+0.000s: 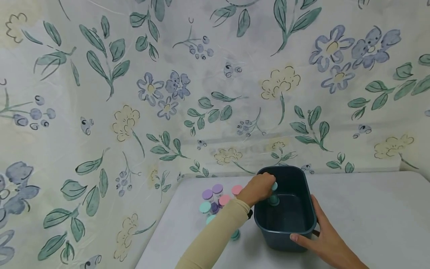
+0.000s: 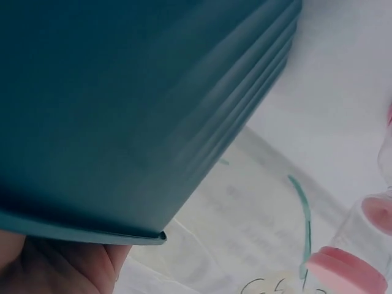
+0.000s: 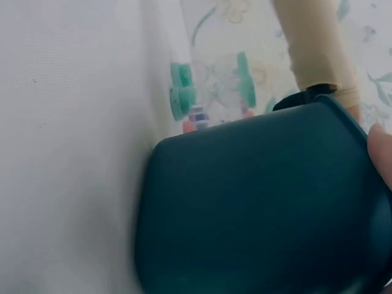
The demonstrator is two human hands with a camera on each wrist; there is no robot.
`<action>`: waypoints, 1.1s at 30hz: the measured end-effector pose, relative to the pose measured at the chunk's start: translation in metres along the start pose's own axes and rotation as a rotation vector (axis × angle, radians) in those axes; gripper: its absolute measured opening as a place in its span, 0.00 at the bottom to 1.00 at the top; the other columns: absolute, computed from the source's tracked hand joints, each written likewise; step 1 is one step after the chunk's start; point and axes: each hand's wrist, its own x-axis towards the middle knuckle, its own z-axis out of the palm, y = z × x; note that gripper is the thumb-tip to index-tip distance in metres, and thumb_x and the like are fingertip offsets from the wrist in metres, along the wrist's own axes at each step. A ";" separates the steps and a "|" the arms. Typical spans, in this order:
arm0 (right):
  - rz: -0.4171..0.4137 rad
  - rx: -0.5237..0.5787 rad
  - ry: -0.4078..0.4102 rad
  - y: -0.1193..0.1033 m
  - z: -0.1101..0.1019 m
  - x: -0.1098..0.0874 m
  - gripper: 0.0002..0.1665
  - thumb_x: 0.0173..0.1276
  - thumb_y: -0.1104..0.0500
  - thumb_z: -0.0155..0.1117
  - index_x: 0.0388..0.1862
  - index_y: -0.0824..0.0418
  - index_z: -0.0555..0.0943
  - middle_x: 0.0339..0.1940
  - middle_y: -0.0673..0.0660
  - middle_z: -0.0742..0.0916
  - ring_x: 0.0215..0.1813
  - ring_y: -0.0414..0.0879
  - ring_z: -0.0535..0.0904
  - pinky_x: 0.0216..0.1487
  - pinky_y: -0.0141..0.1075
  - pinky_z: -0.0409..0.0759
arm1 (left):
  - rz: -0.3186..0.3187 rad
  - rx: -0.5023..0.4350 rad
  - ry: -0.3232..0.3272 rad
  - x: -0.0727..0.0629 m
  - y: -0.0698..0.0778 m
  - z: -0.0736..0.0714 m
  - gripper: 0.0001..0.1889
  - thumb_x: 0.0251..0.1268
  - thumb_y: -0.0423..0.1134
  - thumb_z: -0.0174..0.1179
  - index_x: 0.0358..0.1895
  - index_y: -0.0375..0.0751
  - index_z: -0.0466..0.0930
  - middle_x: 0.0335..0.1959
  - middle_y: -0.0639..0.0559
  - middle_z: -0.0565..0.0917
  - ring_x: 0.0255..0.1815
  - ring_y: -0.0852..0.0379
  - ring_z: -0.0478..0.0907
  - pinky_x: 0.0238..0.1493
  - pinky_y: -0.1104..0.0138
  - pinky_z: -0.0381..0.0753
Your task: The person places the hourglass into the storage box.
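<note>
My left hand (image 1: 263,186) reaches over the left rim into a dark teal plastic bin (image 1: 285,231). Its curled fingers hold a teal-capped sand timer (image 1: 274,201) upright inside, near the left wall; the fingertips are hidden. With thumb on the near rim and fingers along the right side, my right hand (image 1: 322,235) grips the bin. In the left wrist view, the bin wall (image 2: 135,110) hides most of the left hand (image 2: 67,266). Only part of the right hand (image 3: 383,153) shows in its own wrist view.
Left of the bin stands a group of sand timers with purple (image 1: 207,194), pink (image 1: 224,200) and teal (image 1: 205,207) caps, partly behind the left forearm. A pink-capped timer (image 2: 346,272) shows in the left wrist view. A flower-patterned sheet (image 1: 208,93) hangs behind the white table (image 1: 369,209).
</note>
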 end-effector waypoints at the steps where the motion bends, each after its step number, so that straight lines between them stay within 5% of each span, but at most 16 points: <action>1: -0.003 -0.005 0.003 0.000 0.000 0.000 0.78 0.64 0.38 0.74 0.83 0.43 0.20 0.87 0.68 0.39 0.82 0.75 0.48 0.68 0.69 0.73 | 0.003 0.011 0.004 0.000 0.000 0.000 0.06 0.71 0.33 0.64 0.32 0.42 0.83 0.26 0.53 0.81 0.24 0.62 0.71 0.25 0.72 0.70; 12: -0.020 -0.025 -0.002 -0.001 -0.005 0.000 0.76 0.64 0.39 0.75 0.85 0.46 0.24 0.87 0.69 0.44 0.81 0.76 0.53 0.68 0.67 0.75 | -0.029 0.105 -0.010 0.000 0.002 -0.001 0.04 0.72 0.34 0.64 0.39 0.45 0.87 0.32 0.54 0.88 0.27 0.62 0.77 0.26 0.71 0.76; 27: -0.010 -0.073 -0.016 0.000 -0.011 0.003 0.73 0.66 0.36 0.71 0.85 0.45 0.25 0.87 0.70 0.42 0.81 0.78 0.51 0.67 0.66 0.76 | -0.042 0.032 -0.007 0.000 0.000 -0.003 0.06 0.70 0.33 0.64 0.33 0.44 0.85 0.28 0.54 0.84 0.23 0.62 0.74 0.24 0.70 0.73; 33: -0.017 -0.057 -0.009 -0.002 -0.010 0.002 0.73 0.66 0.37 0.72 0.85 0.44 0.25 0.87 0.70 0.43 0.81 0.78 0.51 0.67 0.67 0.76 | -0.062 -0.099 0.031 -0.010 -0.010 -0.017 0.10 0.72 0.41 0.65 0.48 0.41 0.88 0.47 0.50 0.89 0.45 0.55 0.86 0.44 0.66 0.86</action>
